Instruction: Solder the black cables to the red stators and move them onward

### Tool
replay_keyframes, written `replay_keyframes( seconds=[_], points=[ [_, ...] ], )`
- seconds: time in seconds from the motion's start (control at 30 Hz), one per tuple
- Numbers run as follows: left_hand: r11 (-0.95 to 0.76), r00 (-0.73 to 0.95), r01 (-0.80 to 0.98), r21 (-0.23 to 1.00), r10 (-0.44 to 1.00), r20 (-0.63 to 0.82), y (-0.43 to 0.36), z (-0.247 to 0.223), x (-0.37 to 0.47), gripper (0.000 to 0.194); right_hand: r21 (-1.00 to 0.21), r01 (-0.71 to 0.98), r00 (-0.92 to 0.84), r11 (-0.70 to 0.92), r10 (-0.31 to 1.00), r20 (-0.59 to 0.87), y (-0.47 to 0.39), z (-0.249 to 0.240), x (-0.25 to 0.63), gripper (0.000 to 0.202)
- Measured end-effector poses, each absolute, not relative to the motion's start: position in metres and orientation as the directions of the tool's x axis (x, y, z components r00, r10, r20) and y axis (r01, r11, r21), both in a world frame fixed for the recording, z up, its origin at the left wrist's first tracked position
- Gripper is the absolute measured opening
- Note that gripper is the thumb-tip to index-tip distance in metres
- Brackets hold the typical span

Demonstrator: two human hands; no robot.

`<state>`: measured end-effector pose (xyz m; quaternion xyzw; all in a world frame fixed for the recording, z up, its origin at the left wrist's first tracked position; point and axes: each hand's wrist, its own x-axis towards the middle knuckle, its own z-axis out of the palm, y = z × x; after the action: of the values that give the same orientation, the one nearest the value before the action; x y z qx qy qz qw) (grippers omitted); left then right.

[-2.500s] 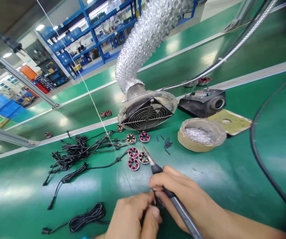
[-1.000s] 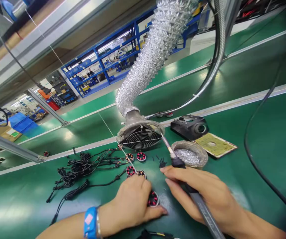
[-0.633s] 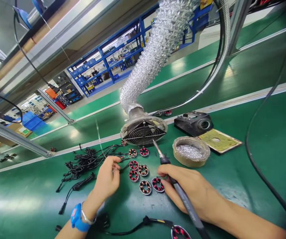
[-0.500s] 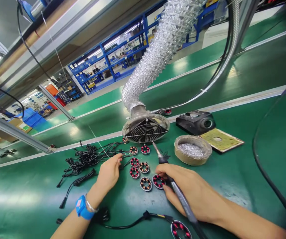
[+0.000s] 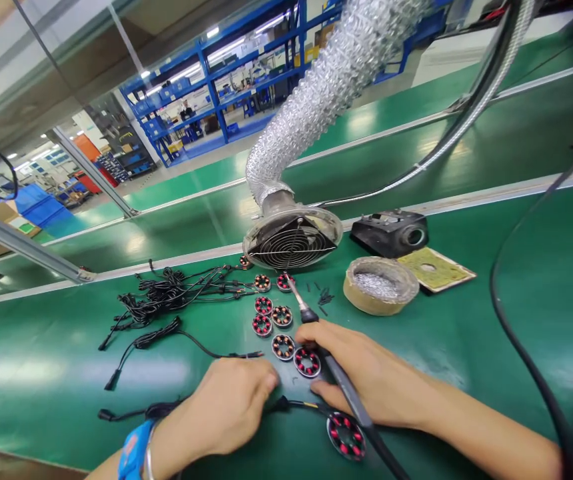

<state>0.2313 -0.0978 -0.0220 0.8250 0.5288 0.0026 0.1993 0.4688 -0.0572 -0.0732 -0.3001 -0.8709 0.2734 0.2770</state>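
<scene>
In my right hand [image 5: 366,373] is a soldering iron [image 5: 334,373], its metal tip pointing up and away, in front of a red-wound coil ring on the bench. A second red-wound coil ring [image 5: 307,362] lies beside that hand's fingertips. My left hand [image 5: 236,400] is closed, back upward, over a black cable [image 5: 166,408]; its fingers hide whatever they grip. That cable shows again right of the hand and leads to a larger red-wound coil ring [image 5: 346,436]. Just above the left knuckles lies the stripped end of another black cable [image 5: 206,348].
Several small coil rings [image 5: 282,316] and a bundle of black cables [image 5: 161,293] lie ahead. Beyond them stands a round fume extractor [image 5: 294,247] on a foil duct [image 5: 311,100]. To the right are a tub of metallic material [image 5: 381,303], a yellow sponge [image 5: 436,267] and a black stand [image 5: 391,233].
My left hand has left the far cable bundle and come nearer, down over the lower cable. A cable end now lies close to the coil rings. The right hand still holds the soldering iron.
</scene>
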Motion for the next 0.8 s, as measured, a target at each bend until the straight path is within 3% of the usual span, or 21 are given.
replay_keyframes(
  seconds=[0.07,0.17,0.33,0.53,0.8],
  points=[
    [-0.358,0.483,0.839,0.410,0.837,-0.256,-0.096,-0.024,0.240,0.029,-0.652,0.376,-0.684,0.658,0.672,0.283,-0.057,-0.072,0.471,0.060],
    [-0.278,0.400,0.865,0.417,0.885,-0.241,-0.086,-0.031,0.249,0.033,-0.668,0.347,-0.711,0.659,0.648,0.271,-0.055,-0.070,0.475,0.065],
    [-0.160,0.324,0.871,0.465,0.898,-0.298,-0.074,-0.033,0.257,0.036,-0.660,0.318,-0.719,0.681,0.627,0.300,-0.052,-0.074,0.470,0.044],
    [-0.104,0.284,0.893,0.438,0.885,-0.370,-0.068,-0.033,0.266,0.018,-0.635,0.306,-0.683,0.709,0.628,0.372,-0.057,-0.085,0.457,0.036],
    [-0.072,0.312,0.858,0.509,0.861,-0.403,-0.067,-0.030,0.262,0.025,-0.630,0.364,-0.590,0.686,0.693,0.414,-0.059,-0.090,0.453,0.029]
  ],
)
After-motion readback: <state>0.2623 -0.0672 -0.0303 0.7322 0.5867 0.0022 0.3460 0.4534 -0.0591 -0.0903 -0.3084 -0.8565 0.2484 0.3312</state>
